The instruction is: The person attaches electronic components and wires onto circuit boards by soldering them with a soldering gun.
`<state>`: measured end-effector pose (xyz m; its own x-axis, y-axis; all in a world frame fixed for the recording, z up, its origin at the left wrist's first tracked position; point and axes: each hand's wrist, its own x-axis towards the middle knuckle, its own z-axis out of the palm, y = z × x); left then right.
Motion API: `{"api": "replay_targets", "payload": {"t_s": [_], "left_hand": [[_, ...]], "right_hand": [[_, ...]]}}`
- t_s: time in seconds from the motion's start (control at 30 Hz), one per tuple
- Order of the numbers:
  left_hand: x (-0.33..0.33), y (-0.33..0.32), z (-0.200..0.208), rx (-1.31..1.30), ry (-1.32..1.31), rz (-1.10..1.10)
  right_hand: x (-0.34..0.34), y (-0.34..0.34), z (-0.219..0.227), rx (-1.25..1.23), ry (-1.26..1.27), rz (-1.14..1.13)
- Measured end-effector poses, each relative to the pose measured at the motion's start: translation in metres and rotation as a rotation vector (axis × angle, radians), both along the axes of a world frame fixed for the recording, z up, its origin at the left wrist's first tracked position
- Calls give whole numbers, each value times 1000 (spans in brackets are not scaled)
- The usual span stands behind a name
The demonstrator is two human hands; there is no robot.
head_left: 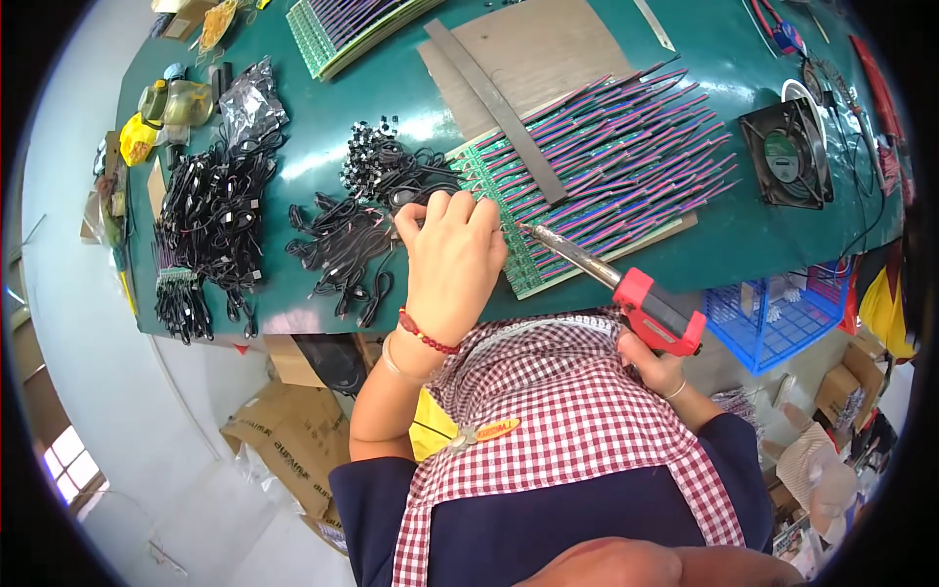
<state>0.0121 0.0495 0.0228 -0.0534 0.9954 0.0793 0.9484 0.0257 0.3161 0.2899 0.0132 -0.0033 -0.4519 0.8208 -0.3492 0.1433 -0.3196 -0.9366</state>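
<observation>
My right hand [650, 364] is wrapped round the grip of a red and black soldering gun [657, 315]. Its long metal barrel points left, with the tip close to the near left edge of a green circuit board panel [525, 269]. Rows of pink, blue and black wires [626, 157] run off that panel to the right. Over the panel's left edge, my left hand [450, 256] is closed with its fingertips turned down and away, so whatever they pinch is hidden. Just beyond and left of it lie black cables [350, 245] with small black ends.
A flat metal bar [499, 112] lies across the wires. Further left sits a heap of black cables [210, 210]. A black fan [785, 155] stands at the right, and another stack of wired boards [342, 34] at the back. Below the table edge is a blue crate [773, 313].
</observation>
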Motion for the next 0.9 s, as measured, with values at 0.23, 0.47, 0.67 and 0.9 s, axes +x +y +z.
{"api": "replay_targets", "payload": {"t_s": [0.23, 0.47, 0.67, 0.9], "left_hand": [[-7, 5, 3, -13, -9, -93], [-7, 8, 3, -11, 13, -118], [-5, 9, 3, -22, 15, -129], [-6, 9, 4, -2, 17, -133]], "right_hand": [[-9, 0, 7, -35, 10, -26], [-9, 0, 6, -45, -7, -9], [2, -3, -10, 110, -132, 94], [2, -3, 1, -36, -32, -21]]}}
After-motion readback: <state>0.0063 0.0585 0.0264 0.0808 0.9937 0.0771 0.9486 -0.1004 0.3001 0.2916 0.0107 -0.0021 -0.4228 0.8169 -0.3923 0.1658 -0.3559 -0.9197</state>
